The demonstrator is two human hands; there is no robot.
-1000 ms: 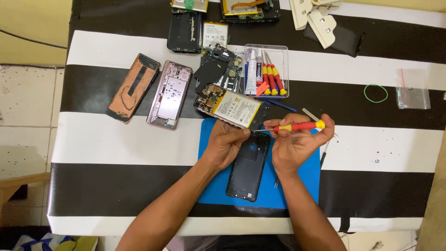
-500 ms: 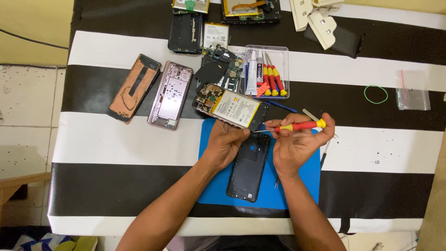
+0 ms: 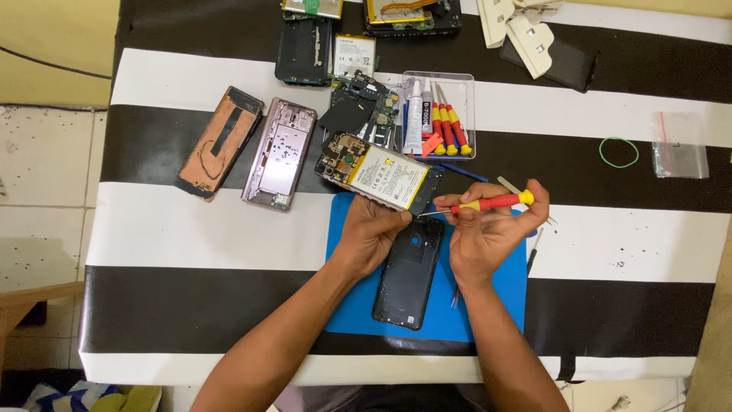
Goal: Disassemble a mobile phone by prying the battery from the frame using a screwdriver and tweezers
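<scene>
The left hand (image 3: 374, 233) is curled, its fingers gripping the lower edge of an opened phone (image 3: 379, 173). This phone lies just above the hand, with its flat white battery and circuit board exposed. Far to the left of this hand lie two more phone parts: one copper-toned back cover (image 3: 219, 142) and one pink metal frame (image 3: 280, 153), side by side.

Between the two hands, one black plastic back cover (image 3: 408, 271) lies on a blue rectangular mat (image 3: 503, 301).

The right hand (image 3: 488, 233) is closed around one red-and-yellow screwdriver (image 3: 488, 203), held level, with the thin metal tip pointing left toward the opened phone's lower edge. Above this hand stands one clear plastic tray (image 3: 437, 115) holding three similar screwdrivers and one glue tube. Well to the right lie one green rubber band (image 3: 618, 152) and one small clear bag (image 3: 679, 147).
</scene>
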